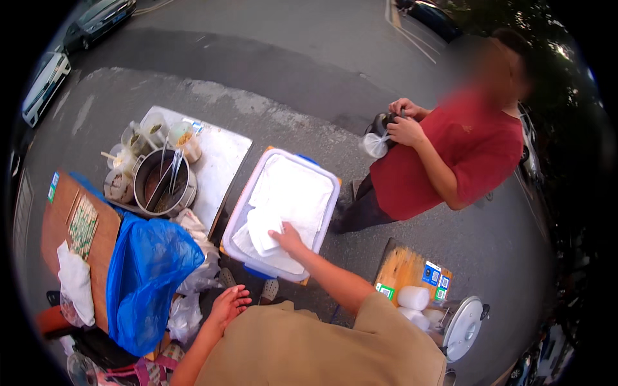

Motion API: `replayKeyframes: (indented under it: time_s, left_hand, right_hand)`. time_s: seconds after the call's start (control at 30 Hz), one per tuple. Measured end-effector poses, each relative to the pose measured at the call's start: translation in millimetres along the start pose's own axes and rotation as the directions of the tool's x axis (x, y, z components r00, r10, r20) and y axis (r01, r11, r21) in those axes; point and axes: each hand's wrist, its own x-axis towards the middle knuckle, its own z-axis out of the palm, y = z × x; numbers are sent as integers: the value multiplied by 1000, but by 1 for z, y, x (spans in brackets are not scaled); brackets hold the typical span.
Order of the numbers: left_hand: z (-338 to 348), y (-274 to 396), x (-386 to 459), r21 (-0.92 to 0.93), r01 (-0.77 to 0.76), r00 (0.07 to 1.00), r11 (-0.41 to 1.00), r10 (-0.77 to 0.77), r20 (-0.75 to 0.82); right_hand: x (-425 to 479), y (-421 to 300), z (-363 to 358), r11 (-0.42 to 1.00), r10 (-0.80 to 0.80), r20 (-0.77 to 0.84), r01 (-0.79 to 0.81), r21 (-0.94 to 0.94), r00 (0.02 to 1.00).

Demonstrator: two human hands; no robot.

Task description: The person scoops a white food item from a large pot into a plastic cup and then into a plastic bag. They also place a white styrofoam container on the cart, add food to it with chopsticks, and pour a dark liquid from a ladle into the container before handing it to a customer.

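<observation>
My right hand reaches over a pale plastic tub and grips the edge of a folded white cloth. Beneath it, a larger white cloth spreads across the tub and covers whatever lies inside. The tub has blue parts at its ends. My left hand hangs near my waist, fingers a little apart, holding nothing. Close to that hand are white plastic bags and a large blue plastic bag.
A metal pot with tongs stands at left among condiment containers. Wrapped chopsticks lie on a brown board. At right are a wooden board with printed codes and a metal lid. A person stands opposite, holding a bag.
</observation>
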Motion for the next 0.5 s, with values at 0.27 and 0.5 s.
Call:
replayKeyframes:
  time_s: [0.27, 0.5]
  left_hand:
    - [-45, -27, -60, -14, 27, 994, 1000, -29, -106]
    - [-113, -62, -99, -108, 41, 985, 993, -59, -161]
  right_hand:
    - [-16, 6, -29, 567, -538, -236, 141, -812, 809]
    - [-92, 18, 144, 962, -193, 188, 223, -160, 963]
